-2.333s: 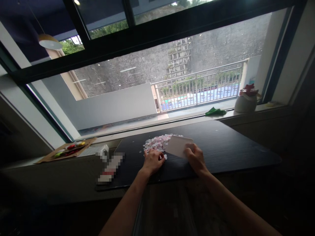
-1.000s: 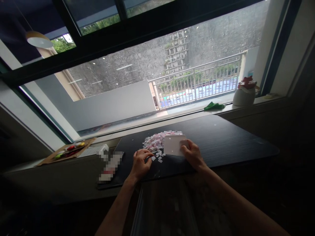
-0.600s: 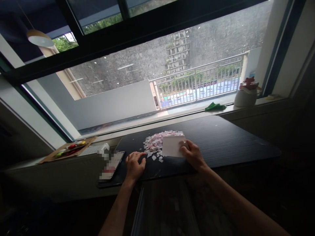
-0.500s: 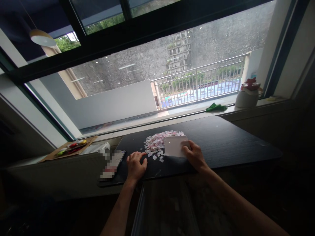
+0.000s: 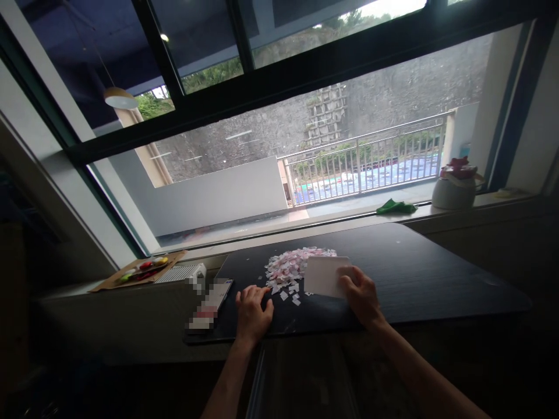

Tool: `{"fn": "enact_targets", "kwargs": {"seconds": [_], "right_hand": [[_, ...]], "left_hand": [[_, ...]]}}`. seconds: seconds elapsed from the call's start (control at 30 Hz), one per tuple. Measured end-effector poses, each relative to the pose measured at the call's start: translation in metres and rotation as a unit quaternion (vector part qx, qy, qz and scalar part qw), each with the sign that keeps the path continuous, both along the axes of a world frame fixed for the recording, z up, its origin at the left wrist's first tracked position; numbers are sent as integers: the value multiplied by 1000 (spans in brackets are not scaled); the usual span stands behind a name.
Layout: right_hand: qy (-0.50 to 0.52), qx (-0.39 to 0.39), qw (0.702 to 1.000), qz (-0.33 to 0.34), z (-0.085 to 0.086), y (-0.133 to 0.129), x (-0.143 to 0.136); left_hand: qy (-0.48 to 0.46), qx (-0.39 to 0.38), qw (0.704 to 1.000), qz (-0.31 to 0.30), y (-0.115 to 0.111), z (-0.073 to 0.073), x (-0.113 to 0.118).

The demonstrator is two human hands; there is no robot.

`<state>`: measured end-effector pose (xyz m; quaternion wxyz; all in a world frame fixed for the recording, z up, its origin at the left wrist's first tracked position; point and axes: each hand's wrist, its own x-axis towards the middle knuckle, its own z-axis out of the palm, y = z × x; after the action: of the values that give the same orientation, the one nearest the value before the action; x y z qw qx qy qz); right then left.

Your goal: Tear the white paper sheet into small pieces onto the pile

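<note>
A heap of small cut paper pieces (image 5: pixel 290 269), white and pale pink, lies on the dark table (image 5: pixel 419 273). Just right of the heap, my right hand (image 5: pixel 363 291) grips a flat, whitish rectangular piece (image 5: pixel 324 277) by its right side, thumb on top. Whether that piece is card or plastic I cannot tell; it covers part of the heap's right edge. My left hand (image 5: pixel 254 311) rests on the table at the near left of the heap, holding nothing, fingers bent a little and thumb apart. A few loose paper pieces (image 5: pixel 289 291) lie between my hands.
Left of my left hand a phone (image 5: pixel 212 305), partly blurred out, lies at the table's edge. Beyond it are a striped white box (image 5: pixel 183 273) and brown cardboard (image 5: pixel 109 281) with colourful items. On the windowsill sit a green cloth (image 5: pixel 396 206) and a white jug (image 5: pixel 454 189).
The camera view has shifted, so everything appears lower and further right. Relative to the heap, my right hand and the flat piece have moved slightly right. My left hand stays beside the heap.
</note>
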<state>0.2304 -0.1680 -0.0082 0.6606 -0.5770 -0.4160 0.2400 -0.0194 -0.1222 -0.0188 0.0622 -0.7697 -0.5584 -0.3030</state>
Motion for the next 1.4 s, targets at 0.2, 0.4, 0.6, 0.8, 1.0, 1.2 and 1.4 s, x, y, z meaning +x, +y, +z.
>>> {"fn": "enact_targets", "kwargs": {"seconds": [0.2,0.4,0.6,0.8,1.0,1.2,1.4], "right_hand": [[-33,12,992,122,1,0,-5],[-22,-22,999,18,-1,2,0],[-17,-7,996,89,-3,3,-1],[-12,-27,999,-27,-1,1,0],[-36,-29,999,-10,1,0,1],[-1,-36,998,-58,1,-1,1],[-57,-42,997,-10,2,0,11]], "left_hand": [[-7,7,1000,1,0,-1,0],[3,14,1000,3,3,-4,-3],[7,14,1000,-2,8,-7,-7],[7,25,1000,12,5,-5,-4],[11,22,1000,12,4,-4,-4],[7,16,1000,10,3,-2,-2],[4,14,1000,4,6,-6,-6]]}}
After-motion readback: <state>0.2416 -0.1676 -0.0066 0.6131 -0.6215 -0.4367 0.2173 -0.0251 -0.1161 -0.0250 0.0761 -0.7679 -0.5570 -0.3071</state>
